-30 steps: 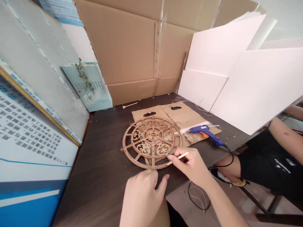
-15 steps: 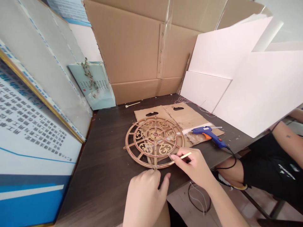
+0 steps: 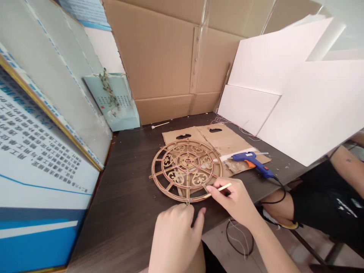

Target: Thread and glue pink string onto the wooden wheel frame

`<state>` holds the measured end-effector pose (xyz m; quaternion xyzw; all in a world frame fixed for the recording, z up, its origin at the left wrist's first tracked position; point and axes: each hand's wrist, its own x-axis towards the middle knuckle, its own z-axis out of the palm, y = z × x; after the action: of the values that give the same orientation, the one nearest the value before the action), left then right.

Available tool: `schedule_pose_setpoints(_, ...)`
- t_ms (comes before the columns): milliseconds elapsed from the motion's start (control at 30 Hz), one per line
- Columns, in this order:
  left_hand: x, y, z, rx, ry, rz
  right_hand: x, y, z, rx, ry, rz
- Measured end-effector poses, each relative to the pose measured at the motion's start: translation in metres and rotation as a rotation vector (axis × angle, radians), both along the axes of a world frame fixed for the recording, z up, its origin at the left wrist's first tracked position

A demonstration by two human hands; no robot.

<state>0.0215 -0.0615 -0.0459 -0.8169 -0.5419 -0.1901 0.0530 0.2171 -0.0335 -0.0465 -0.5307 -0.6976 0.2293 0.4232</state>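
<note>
A round openwork wooden wheel (image 3: pixel 172 187) with scroll-shaped cutouts lies on the dark table, partly over flat cardboard. Thin reddish wire runs along its rings and spokes. Between the thumb and fingers of my right hand (image 3: pixel 231 197) is a slim pale wooden stick (image 3: pixel 224 187), its lower end at the wheel's front-right rim. My left hand (image 3: pixel 174 231) rests at the wheel's front edge, knuckles up and fingers curled under, with the thumb apart. Its fingertips are hidden, so whatever they hold, if anything, does not show.
A blue glue gun (image 3: pixel 253 161) lies right of the wheel on the cardboard sheet (image 3: pixel 233 140), its cord hanging over the table edge. A cotton-tipped stick (image 3: pixel 160 124) and loose wires (image 3: pixel 224 120) lie behind. Cardboard and white panels (image 3: pixel 250 102) stand around. Another person sits at right.
Both hands keep practically the same pose, with the stick still at the rim. The whole view has shifted very slightly.
</note>
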Motion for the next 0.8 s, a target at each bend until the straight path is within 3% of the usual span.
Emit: schedule_pose_setpoints(800, -0.0003, -0.0007, -0.0030, 0.005, -0.001, -0.002, -0.0006, 0.0012, 0.0003, 0.005, 0.000, -0.003)
